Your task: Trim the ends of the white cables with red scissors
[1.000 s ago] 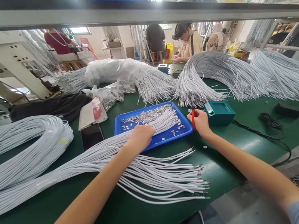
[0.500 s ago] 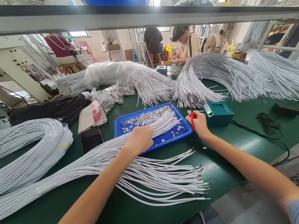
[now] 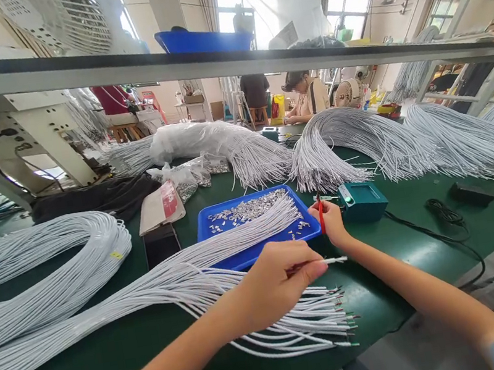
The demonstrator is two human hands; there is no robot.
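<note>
My left hand [image 3: 276, 283] is closed in a pinch on a white cable [image 3: 335, 260], whose end pokes out to the right of the fingertips. Below and behind it, a fan of loose white cables [image 3: 294, 334] with bare coloured wire tips lies on the table. My right hand [image 3: 331, 221] is wrapped round a red-handled tool [image 3: 321, 217] with a dark, narrow tip pointing up; its exact kind is unclear. That hand rests between the blue tray [image 3: 226, 262] and a teal device [image 3: 364, 201] with a green light. Small metal connectors [image 3: 251, 208] and cable ends lie in the tray.
Large bundles of white cable [image 3: 361, 135] lie along the back, and a coiled bundle [image 3: 83, 248] sits at left. A phone [image 3: 161, 245] lies beside the tray. Overhead runs a shelf beam [image 3: 227, 60]. A black adapter [image 3: 471, 194] with its cord sits at right.
My left hand has come away from the cables over the tray, towards me and to the right, and now holds a single cable end. My right hand keeps the red-handled tool. The view has tilted up.
</note>
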